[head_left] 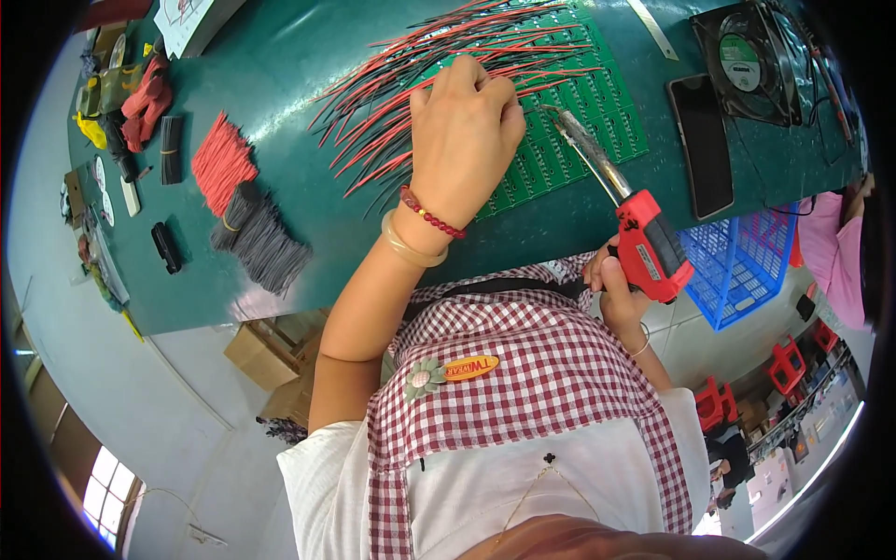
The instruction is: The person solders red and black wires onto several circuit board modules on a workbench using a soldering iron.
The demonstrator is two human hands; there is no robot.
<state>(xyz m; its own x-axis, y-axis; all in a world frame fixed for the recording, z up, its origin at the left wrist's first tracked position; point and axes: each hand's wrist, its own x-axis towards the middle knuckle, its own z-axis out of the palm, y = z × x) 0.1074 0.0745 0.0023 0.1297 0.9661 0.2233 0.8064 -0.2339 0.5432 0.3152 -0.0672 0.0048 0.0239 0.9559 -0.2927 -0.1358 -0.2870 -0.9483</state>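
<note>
My left hand point(464, 119) is over a green circuit board panel point(611, 112), its fingers curled down among thin red and black wires point(392, 140). The fingertips are hidden beneath the hand, so what they pinch does not show. Many of these wires lie across the panel and fan out to the left. In my right hand point(616, 291) is a red and grey soldering gun point(651, 245), gripped by its handle. Its metal barrel slants up and left, with the tip close to the panel, just right of my left hand.
Bundles of red wires point(222, 164) and black wires point(263, 241) lie on the green table point(308, 224) at left. A black phone point(702, 145) and a cooling fan point(745, 63) are at right. Below the right edge stands a blue plastic basket point(737, 266); someone in pink point(833, 245) is beyond.
</note>
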